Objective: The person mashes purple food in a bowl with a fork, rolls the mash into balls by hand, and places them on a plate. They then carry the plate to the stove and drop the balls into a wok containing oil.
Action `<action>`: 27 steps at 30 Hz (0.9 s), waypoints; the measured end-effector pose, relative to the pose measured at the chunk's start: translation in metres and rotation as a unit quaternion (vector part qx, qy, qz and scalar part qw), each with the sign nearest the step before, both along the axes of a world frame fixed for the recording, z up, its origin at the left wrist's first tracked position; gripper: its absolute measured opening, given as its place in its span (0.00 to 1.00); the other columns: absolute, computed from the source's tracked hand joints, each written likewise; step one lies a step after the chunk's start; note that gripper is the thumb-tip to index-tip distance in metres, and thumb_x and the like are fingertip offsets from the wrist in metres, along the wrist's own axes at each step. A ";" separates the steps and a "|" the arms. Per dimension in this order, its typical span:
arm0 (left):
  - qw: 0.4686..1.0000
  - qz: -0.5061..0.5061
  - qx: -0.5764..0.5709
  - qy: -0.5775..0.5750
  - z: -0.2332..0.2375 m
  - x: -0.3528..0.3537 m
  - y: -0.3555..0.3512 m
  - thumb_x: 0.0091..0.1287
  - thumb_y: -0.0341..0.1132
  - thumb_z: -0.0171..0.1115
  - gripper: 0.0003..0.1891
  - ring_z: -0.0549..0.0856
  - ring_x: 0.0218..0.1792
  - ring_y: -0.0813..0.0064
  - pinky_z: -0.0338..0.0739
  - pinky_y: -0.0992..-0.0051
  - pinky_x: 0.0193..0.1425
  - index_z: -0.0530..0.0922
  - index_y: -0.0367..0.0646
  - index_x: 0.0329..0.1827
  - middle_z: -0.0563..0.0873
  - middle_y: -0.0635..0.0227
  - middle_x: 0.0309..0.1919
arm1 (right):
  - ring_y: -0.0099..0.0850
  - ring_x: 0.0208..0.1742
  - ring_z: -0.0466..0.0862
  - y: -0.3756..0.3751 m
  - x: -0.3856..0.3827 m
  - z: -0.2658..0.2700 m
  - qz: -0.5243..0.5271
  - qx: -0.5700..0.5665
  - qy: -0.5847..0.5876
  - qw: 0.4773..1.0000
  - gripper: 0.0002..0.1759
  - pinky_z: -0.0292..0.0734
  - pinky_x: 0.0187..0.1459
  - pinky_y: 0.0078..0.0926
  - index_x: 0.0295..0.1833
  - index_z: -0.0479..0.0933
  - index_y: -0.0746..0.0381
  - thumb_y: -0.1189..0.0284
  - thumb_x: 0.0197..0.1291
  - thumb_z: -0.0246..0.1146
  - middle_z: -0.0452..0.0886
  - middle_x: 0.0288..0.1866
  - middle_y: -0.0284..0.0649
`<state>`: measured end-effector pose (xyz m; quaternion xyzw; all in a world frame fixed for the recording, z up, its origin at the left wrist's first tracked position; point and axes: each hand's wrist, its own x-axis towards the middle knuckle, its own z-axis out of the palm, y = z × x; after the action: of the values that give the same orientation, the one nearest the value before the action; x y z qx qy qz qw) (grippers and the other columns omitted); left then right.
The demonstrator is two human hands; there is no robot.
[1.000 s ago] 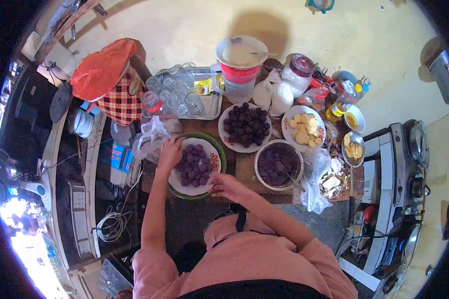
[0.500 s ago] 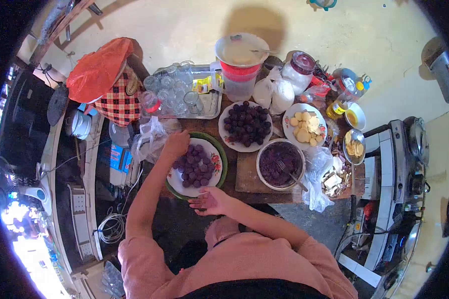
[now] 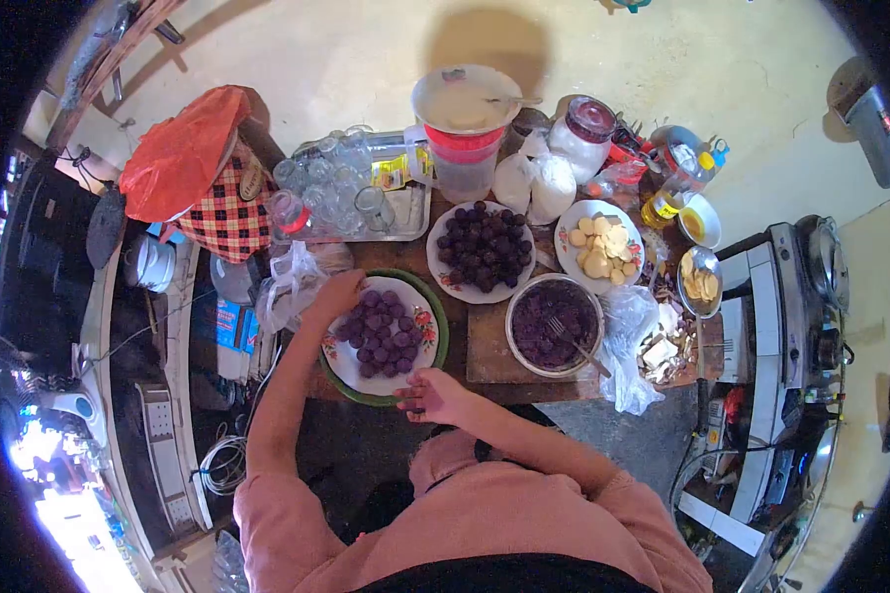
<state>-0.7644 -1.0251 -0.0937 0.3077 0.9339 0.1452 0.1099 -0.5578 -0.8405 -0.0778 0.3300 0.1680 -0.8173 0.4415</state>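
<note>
A white floral plate [image 3: 344,364] with several purple balls [image 3: 380,336] rests on a green round tray [image 3: 441,341]. At the plate's upper left edge is my left hand [image 3: 340,293], its fingers bent and partly hidden, so any held item cannot be made out. My right hand [image 3: 433,395] hovers at the plate's lower right edge, palm turned up and fingers apart, nothing in it. Darker balls [image 3: 485,247] fill a second white plate [image 3: 445,281]. Right of that, a metal bowl [image 3: 514,348] holds purple mash [image 3: 549,321] with a fork [image 3: 581,348] in it.
Behind are glass jars [image 3: 328,178] on a metal tray [image 3: 421,212] and a red-rimmed container [image 3: 465,158]. A plate of pale yellow pieces [image 3: 603,247], plastic bags [image 3: 628,336] and a wooden board [image 3: 485,346] are rightward. A stove [image 3: 796,306] stands far right.
The view has shifted slightly. My left hand has moved a little left along the plate's rim, and my right hand has moved slightly right, its fingers more curled.
</note>
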 end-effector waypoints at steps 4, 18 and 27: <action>0.993 0.037 0.096 -0.059 -0.010 -0.004 -0.007 0.62 0.38 0.54 0.10 0.79 0.35 0.49 0.69 0.58 0.37 0.72 0.39 0.36 0.79 0.51 0.29 | 0.34 0.39 0.75 0.018 0.002 0.012 0.006 -0.022 0.063 0.998 0.20 0.70 0.39 0.35 0.52 0.71 0.57 0.62 0.54 0.57 0.76 0.42 0.42; 0.945 0.167 0.250 -0.128 -0.028 -0.007 -0.020 0.62 0.40 0.57 0.13 0.74 0.28 0.75 0.69 0.71 0.35 0.74 0.35 0.33 0.78 0.65 0.23 | 0.26 0.33 0.76 0.085 -0.013 0.022 0.003 0.169 0.281 0.945 0.22 0.73 0.38 0.24 0.57 0.65 0.60 0.59 0.64 0.49 0.76 0.38 0.38; 0.928 0.249 0.238 -0.141 0.030 -0.009 0.009 0.63 0.39 0.56 0.13 0.73 0.30 0.79 0.68 0.74 0.35 0.76 0.35 0.33 0.78 0.68 0.24 | 0.33 0.62 0.65 0.068 -0.042 0.031 -0.132 0.191 0.329 0.915 0.36 0.64 0.59 0.37 0.69 0.49 0.53 0.44 0.63 0.41 0.63 0.63 0.41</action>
<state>-0.7730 -1.0161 -0.0636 0.0591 0.8933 0.4279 0.1242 -0.5997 -0.7728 -0.0466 0.1396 0.4115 -0.8829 0.1778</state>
